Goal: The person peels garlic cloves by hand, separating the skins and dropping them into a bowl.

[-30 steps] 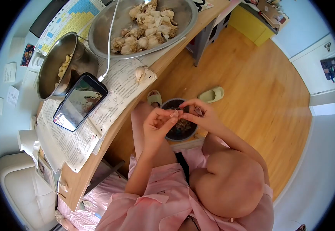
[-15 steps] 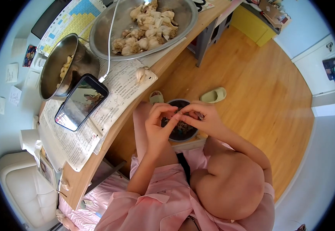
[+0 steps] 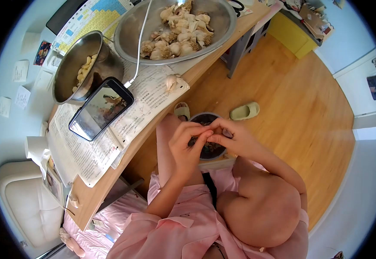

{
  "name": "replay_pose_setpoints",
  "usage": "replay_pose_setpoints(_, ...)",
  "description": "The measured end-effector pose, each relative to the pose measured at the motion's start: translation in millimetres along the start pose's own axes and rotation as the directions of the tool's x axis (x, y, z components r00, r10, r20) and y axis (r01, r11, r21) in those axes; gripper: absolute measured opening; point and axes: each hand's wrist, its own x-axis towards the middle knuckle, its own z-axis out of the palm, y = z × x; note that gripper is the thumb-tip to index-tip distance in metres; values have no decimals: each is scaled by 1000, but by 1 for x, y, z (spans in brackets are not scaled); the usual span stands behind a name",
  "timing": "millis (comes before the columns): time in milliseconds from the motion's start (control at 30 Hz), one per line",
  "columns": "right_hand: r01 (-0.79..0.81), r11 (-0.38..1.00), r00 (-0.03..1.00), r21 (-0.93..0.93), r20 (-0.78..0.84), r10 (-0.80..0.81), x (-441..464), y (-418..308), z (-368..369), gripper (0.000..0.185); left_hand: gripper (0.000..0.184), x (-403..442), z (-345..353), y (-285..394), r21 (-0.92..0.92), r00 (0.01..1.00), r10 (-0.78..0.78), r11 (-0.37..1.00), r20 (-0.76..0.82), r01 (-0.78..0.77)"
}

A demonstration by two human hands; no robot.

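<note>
We see L hand (image 3: 185, 146) & R hand (image 3: 232, 134) over bin (image 3: 203, 118), fingers curled, tips tog.; can't tell if gripping. Garlic bulbs (image 3: 183, 34) in basin (image 3: 129, 35), loose garlic (image 3: 170, 83) on papers (image 3: 142, 100), both nr long edge of table (image 3: 88, 200).

The top (image 3: 166, 237) is light pink, with lots of soft folds. The left sleeve (image 3: 138, 221) is short and loose, and the right sleeve (image 3: 303, 219) is short and pink too. On the front is a pink flap (image 3: 180, 223) with a pointy corner (maybe a collar or a pocket, it is hard to tell). Near it sits a tiny dark squiggle (image 3: 185, 214). A black strip (image 3: 210, 187) shows between the bits of pink. Down by the neck is a thin dark cord (image 3: 219, 248). One foot wears a pale green slipper (image 3: 181, 111). The left hand (image 3: 187, 144) and right hand (image 3: 232, 134) are bare.
</note>
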Motion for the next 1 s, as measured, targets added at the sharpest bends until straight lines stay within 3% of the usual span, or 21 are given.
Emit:
replay_pose_setpoints(33,-34,998,999,51,-10,34,1,1,0,17,17,1,1,1,11,999,39,999,-15,-39)
replay_pose_setpoints(133,61,986,997,156,-64,-52,0,5,4,17,21,5,5,14,-141,975,-220,966,-8,217)
replay_pose_setpoints(233,-42,984,993,173,-99,59,-1,8,1,17,17,11,-7,5,293,991,41,953,131,-79)
replay_pose_setpoints(300,-15,980,993,196,-110,37,1,16,2,18,15,17,-10,3,429,958,98,878,270,-211)
replay_pose_setpoints(433,-56,971,987,231,-132,88,3,9,3,17,14,23,-10,0,510,903,184,773,389,-378)
replay_pose_setpoints(500,7,980,992,200,-127,18,2,16,2,18,13,22,-12,2,505,896,190,770,402,-390)
replay_pose_setpoints(633,55,997,992,52,-113,-49,1,16,2,16,12,19,-12,2,422,892,210,822,401,-384)
replay_pose_setpoints(733,29,936,999,351,-37,-17,-1,22,5,14,9,18,-17,0,338,877,162,879,452,-337)
replay_pose_setpoints(833,-151,927,988,342,95,125,-4,17,-2,12,5,16,-19,-2,118,880,33,988,474,-100)
replay_pose_setpoints(1000,-239,795,968,557,200,151,-4,23,-3,10,11,14,-14,-7,-91,892,42,996,450,-1)
